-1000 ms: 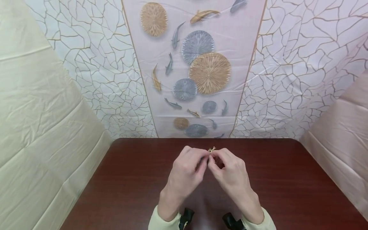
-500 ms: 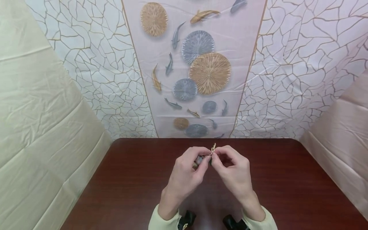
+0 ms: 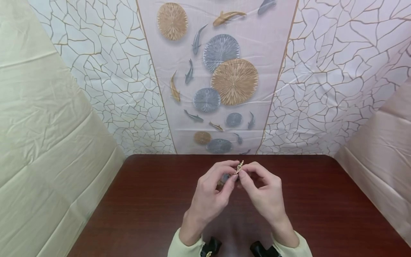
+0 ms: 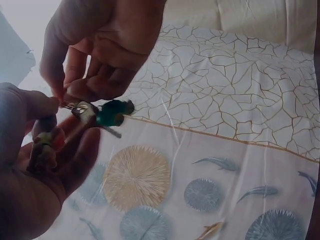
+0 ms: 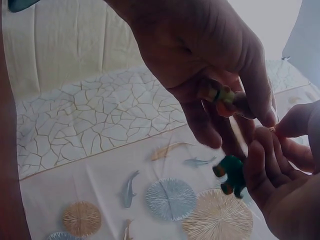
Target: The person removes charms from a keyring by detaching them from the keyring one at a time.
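Gold-coloured metal fitting sits between both hands, pinched from each side

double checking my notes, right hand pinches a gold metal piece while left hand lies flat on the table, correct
Not quite: the left hand isn't flat on the table; the head view shows it curled at the gold metal piece the right hand pinches.

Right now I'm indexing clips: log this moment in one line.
left hand; right hand; both pinching: gold fitting; alongside: green figurine
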The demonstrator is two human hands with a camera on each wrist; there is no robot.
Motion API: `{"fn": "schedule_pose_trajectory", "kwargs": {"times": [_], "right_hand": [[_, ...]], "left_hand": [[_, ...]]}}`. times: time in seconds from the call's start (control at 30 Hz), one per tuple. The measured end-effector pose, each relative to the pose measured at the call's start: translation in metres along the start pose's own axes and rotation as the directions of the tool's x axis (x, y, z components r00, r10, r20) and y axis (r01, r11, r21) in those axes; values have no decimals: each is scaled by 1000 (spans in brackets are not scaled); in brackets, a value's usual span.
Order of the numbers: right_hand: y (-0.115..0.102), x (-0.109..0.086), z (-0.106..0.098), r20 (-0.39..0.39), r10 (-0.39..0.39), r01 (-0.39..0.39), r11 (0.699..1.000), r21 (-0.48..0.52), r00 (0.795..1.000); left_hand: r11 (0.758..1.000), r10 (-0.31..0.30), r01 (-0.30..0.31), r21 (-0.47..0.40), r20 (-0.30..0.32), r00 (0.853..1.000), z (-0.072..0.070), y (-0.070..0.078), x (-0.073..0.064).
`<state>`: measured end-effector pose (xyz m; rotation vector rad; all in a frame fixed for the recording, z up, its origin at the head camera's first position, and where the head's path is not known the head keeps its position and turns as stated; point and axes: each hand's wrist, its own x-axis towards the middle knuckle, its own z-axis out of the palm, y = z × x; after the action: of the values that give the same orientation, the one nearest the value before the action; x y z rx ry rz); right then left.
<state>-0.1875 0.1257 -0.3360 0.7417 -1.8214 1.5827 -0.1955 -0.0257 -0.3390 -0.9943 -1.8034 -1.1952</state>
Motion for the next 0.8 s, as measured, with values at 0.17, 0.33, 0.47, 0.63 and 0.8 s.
{"fn": "schedule_pose_trajectory", "kwargs": {"times": [0.17,0.33,0.47,0.63,0.8], "right_hand": [[-1,0,-1,21,-37,38,999,-25,999],[0,0,1,17,-71,71,997,-26,997],[3,2,2,1,-76,76,997,4,997],[3,1,2,2,-39,39,999,-4,999],[4,1,1,-19,13,-14,997,-79,1000]], "left_hand": [[999,45,-45,3,-47,998,2,0,1],[998,55,-55,3,-96,994,3,0,1],[998,51,-54,-22,-123,991,3,2,1],[998,34,-41,-49,-138,990,1,3,2],[998,19,-26,-53,-120,993,-1,5,2]]}}
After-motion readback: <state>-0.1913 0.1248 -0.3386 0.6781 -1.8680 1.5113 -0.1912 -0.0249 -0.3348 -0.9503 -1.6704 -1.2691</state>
